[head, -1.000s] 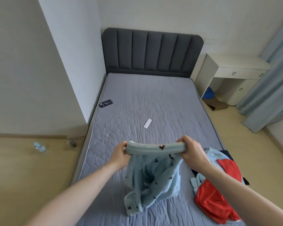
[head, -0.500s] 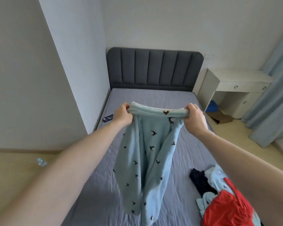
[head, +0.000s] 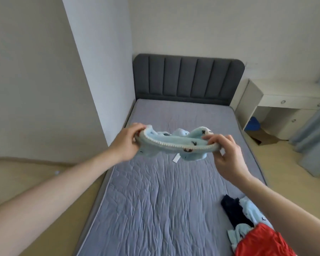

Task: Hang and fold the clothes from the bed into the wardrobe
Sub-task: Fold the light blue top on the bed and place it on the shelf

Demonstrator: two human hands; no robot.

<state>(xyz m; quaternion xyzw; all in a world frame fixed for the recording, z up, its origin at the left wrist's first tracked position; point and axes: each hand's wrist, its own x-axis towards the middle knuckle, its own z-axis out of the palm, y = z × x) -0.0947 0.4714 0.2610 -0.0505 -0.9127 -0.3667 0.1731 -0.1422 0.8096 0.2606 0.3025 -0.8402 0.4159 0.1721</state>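
Both hands, left hand (head: 127,143) and right hand (head: 226,156), pinch bunched blue garment (head: 175,145), its shape unreadable

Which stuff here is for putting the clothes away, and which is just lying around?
For the job:
light blue pyjama bottoms, held up by the left hand and right hand
pile of clothes on the bed

Just lying about:
white paper strip on the bed
desk
cardboard box
curtain

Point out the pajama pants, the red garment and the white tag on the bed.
pajama pants (head: 175,143), head view, on the stretched waistband between the hands.
red garment (head: 262,241), head view, on its middle.
white tag (head: 176,158), head view, on its visible strip.
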